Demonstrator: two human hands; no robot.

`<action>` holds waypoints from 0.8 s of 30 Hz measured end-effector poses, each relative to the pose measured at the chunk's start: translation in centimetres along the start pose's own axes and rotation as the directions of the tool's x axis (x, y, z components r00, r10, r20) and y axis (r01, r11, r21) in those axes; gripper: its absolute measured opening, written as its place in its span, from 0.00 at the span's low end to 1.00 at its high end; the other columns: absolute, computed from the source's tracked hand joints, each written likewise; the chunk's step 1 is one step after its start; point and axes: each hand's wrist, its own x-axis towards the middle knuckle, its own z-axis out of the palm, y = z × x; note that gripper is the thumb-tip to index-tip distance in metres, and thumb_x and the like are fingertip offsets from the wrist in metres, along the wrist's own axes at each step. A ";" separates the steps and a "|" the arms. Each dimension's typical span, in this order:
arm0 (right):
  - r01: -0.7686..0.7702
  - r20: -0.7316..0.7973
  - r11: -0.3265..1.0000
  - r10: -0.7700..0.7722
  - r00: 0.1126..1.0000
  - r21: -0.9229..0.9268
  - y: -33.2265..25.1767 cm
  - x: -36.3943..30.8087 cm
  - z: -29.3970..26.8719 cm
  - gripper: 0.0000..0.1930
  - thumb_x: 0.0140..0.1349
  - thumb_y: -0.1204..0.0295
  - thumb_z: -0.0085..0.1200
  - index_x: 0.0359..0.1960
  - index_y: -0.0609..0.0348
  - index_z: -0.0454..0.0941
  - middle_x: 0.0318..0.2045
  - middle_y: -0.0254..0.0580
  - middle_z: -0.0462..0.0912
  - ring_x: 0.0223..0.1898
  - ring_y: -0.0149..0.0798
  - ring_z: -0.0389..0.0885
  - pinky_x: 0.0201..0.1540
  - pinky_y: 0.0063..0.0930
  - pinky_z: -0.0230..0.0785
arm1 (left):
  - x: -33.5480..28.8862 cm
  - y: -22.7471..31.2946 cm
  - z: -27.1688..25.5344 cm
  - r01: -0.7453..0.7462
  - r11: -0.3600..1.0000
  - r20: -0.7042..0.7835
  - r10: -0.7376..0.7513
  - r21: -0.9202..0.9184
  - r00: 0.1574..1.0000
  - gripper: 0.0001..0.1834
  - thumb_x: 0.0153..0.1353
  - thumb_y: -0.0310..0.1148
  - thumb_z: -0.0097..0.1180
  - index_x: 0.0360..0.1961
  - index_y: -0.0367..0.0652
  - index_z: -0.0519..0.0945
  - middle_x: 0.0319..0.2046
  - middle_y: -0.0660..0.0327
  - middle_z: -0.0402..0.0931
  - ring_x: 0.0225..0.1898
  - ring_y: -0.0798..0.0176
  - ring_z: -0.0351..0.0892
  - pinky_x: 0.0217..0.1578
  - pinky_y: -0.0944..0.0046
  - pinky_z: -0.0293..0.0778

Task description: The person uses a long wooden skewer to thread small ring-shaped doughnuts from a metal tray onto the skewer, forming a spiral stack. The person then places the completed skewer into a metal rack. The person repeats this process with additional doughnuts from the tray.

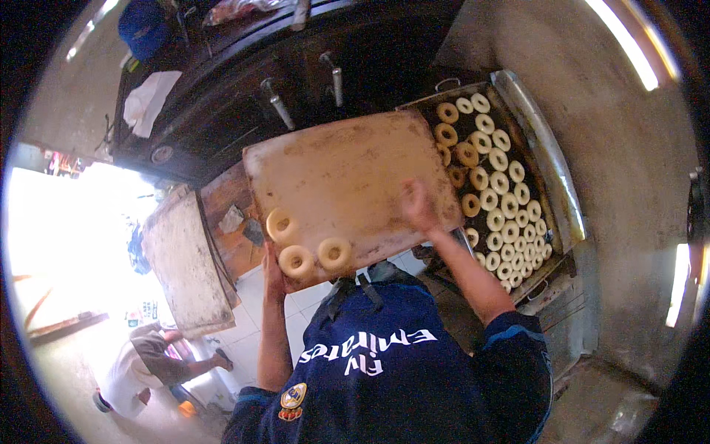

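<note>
A flour-dusted wooden board (333, 170) lies tilted across the middle in front of me. My left hand (273, 272) grips its near left edge, with the fingers partly hidden by the board. Three raw dough rings sit at that corner: one dough ring (334, 254) nearer the middle, another (296, 262) beside the hand and a third (281, 226) farther up. My right hand (419, 207) is over the right part of the board, blurred by motion. Whether it holds anything does not show. Just right of it, many doughnuts (509, 205) float in a wide fryer (529, 122).
Doughnuts at the fryer's left are browner. Behind the board stands a dark oven-like unit (222, 111) with two metal handles (337, 87). Another worn board (181, 259) stands at the left. A person (140, 370) bends at the lower left, by bright daylight.
</note>
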 end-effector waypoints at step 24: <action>-0.267 -0.293 0.953 0.216 0.931 -0.146 13.1 1.8 -8.4 0.26 0.60 0.77 0.58 0.61 0.60 0.71 0.54 0.59 0.79 0.58 0.63 0.76 0.62 0.53 0.69 | -0.3 1.7 -0.4 0.074 0.994 -0.023 -0.073 0.075 0.997 0.38 0.78 0.63 0.41 0.64 0.36 0.75 0.51 0.55 0.84 0.47 0.60 0.87 0.48 0.56 0.86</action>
